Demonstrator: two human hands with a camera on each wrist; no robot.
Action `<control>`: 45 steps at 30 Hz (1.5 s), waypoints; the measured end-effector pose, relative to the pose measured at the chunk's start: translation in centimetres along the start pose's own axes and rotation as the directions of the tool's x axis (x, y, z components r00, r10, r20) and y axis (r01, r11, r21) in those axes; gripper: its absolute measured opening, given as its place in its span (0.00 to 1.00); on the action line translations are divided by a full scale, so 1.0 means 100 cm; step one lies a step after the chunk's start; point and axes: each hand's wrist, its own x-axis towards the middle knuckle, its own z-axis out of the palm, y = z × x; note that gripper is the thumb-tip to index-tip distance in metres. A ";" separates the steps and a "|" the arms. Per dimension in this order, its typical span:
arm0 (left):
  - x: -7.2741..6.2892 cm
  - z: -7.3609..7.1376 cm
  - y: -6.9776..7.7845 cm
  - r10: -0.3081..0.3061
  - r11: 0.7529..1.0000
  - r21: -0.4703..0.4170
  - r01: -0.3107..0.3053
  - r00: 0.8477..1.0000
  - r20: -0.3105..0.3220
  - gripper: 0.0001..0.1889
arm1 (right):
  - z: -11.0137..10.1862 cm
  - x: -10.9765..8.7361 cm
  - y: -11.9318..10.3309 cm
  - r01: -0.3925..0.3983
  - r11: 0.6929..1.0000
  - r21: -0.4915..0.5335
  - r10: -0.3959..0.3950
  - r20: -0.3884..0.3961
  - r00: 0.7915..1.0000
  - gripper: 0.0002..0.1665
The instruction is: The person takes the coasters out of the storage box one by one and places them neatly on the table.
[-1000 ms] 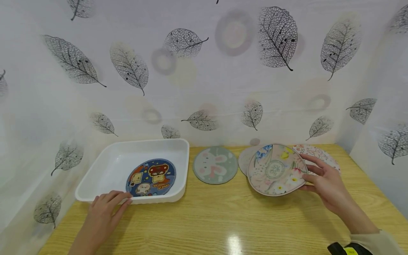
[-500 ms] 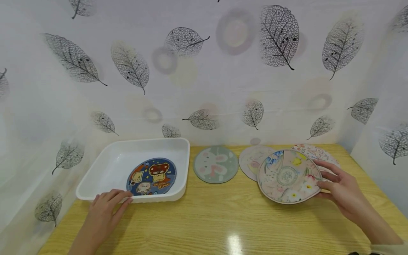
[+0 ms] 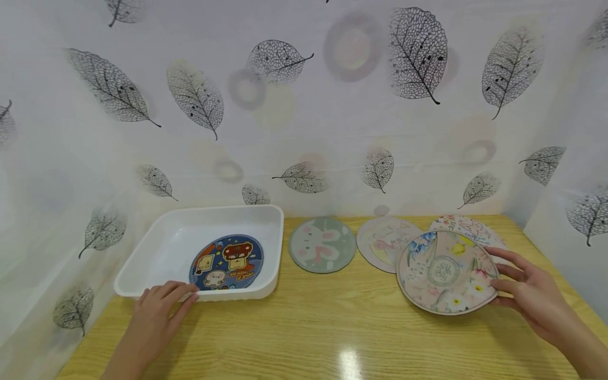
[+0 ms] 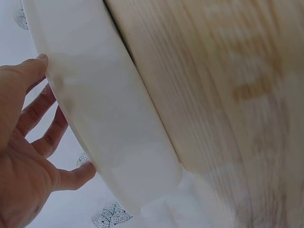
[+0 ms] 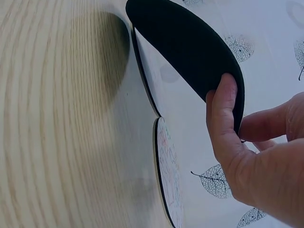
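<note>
In the head view, my right hand pinches the right edge of a round pink floral mat. This mat is lifted and slightly bowed; its black underside shows in the right wrist view, with my fingers against it. My left hand holds the near rim of a white plastic tray. In the left wrist view the thumb lies at the rim and other fingertips pass behind it. Inside the tray, a dark blue round cartoon mat lies flat at the right.
A green rabbit mat lies right of the tray. Beyond it, a pale pink mat and a white floral mat line the table's back edge, partly covered by the raised mat. A leaf-print curtain hangs behind the wooden table.
My right hand has drawn the pink floral mat rightward and toward me, uncovering more of the pale pink mat. The left hand stays on the tray rim.
</note>
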 end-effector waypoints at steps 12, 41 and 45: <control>-0.001 0.001 -0.001 0.002 1.000 0.005 -0.003 1.000 0.006 0.11 | -0.013 -0.006 0.001 -0.109 0.962 -0.249 0.108 -0.018 0.994 0.50; -0.003 0.001 -0.001 0.043 0.999 -0.013 -0.044 0.998 -0.043 0.13 | -0.025 -0.003 -0.002 -0.387 0.836 -0.388 0.401 -0.049 0.915 0.41; -0.003 0.002 -0.002 0.059 0.998 -0.015 -0.060 0.997 -0.054 0.13 | -0.024 -0.005 -0.002 -0.393 0.820 -0.416 0.417 -0.037 0.908 0.39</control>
